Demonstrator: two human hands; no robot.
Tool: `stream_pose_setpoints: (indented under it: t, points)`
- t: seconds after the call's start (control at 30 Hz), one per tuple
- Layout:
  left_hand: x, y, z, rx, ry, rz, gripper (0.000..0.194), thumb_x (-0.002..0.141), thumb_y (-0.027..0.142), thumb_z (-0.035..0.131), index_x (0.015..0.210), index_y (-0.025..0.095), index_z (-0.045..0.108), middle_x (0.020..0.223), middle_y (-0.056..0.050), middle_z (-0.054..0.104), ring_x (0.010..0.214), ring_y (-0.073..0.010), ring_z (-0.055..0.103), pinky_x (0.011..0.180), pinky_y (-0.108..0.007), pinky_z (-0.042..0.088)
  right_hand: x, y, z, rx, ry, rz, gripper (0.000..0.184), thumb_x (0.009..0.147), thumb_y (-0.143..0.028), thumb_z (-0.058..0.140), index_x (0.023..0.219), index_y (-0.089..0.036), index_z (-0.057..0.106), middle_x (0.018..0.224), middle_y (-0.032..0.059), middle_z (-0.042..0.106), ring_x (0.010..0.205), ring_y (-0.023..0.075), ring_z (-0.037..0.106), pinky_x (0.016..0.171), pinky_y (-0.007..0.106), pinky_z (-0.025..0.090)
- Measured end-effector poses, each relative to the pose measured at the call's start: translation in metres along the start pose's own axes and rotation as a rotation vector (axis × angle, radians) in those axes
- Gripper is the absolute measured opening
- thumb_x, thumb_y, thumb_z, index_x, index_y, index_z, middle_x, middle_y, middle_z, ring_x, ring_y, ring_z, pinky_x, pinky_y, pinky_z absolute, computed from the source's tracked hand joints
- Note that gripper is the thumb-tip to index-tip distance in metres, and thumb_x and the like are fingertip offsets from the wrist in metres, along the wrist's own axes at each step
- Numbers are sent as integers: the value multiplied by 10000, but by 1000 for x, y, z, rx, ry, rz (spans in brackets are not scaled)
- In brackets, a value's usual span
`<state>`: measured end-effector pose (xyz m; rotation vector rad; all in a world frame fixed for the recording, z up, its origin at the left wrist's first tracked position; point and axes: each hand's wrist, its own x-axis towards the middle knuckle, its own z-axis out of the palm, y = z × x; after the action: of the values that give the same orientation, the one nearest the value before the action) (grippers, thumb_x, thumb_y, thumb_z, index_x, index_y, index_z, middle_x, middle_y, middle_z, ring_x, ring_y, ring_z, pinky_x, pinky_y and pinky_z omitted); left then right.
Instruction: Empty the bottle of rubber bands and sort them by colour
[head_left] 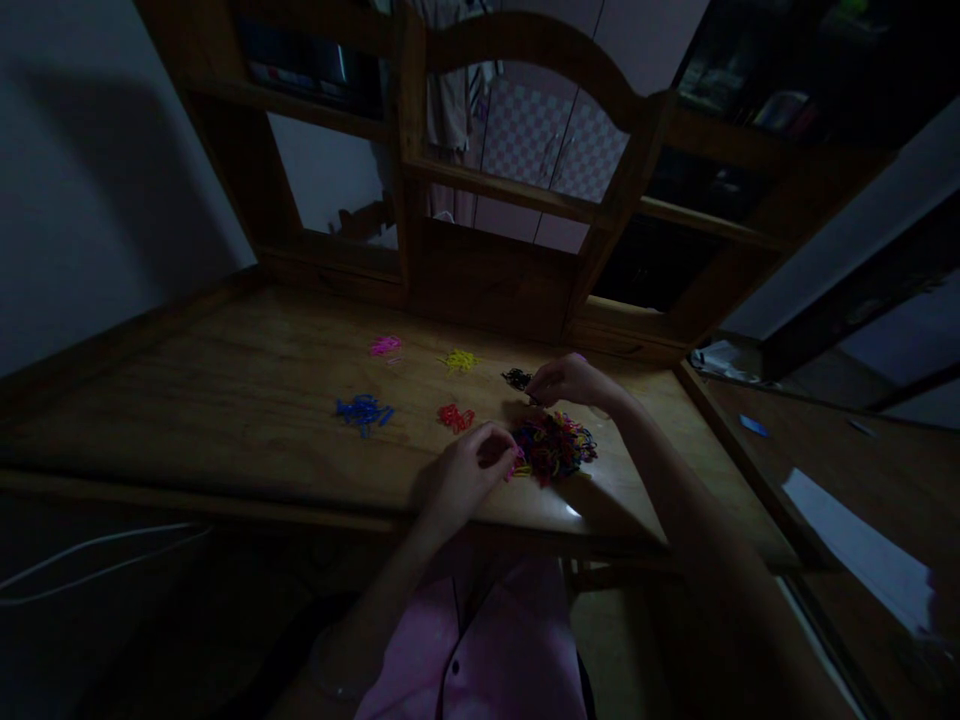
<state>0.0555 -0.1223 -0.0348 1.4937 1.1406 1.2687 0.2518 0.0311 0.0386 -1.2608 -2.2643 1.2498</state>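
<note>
A mixed heap of small coloured bands (556, 447) lies on the wooden desk (247, 400) in front of me. My left hand (466, 470) rests at the heap's left edge, fingers curled in a pinch on a pink band. My right hand (570, 380) hovers behind the heap, fingers pinched, right beside a small black pile (516, 378). Sorted piles lie further left: pink (385, 345), yellow (459, 360), red (455, 416) and blue (364, 410).
A wooden hutch with shelves and a mirror (525, 150) rises at the back of the desk. A white cable (97, 555) hangs at the lower left. Papers (855, 545) lie on a surface to the right. The room is dim.
</note>
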Motion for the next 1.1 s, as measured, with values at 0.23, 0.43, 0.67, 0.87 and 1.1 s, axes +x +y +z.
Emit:
stream_pose_setpoints:
  t: [0.23,0.43,0.67,0.87,1.1]
  points:
    - [0,1,0,6,-8,-24,122,853,313,600,877,194,615,823,-19,670,751,-155,651,713,-254,511,16,6,7,-125,371,-89,175,750,-209,662,882,-143,757,787,68,748,702,180,697,617,235,516]
    - [0,1,0,13,-15,-39,133,855,320,590,870,191,617,801,-16,666,731,-152,646,712,-253,512,13,-1,0,-327,537,-146,273,876,-335,552,849,-158,758,783,66,744,739,189,691,629,237,482]
    - [-4,3,3,109,38,40,92,870,275,580,880,193,619,838,-18,659,765,-149,646,702,-243,527,-20,1,-24,-229,834,-268,344,925,-412,489,930,-158,722,808,62,739,722,181,687,641,245,483]
    - [-7,22,7,450,64,283,185,942,255,497,1044,244,651,1032,-35,653,970,-166,619,871,-295,517,-47,30,-32,-294,1066,-307,349,936,-430,487,829,-167,690,721,36,690,664,167,649,618,250,447]
    - [55,55,2,658,-227,373,252,964,251,439,1072,209,663,1084,-58,624,1052,-191,581,942,-345,459,-63,51,-30,-160,1158,-282,353,932,-457,488,825,-176,673,649,15,643,568,153,616,550,245,436]
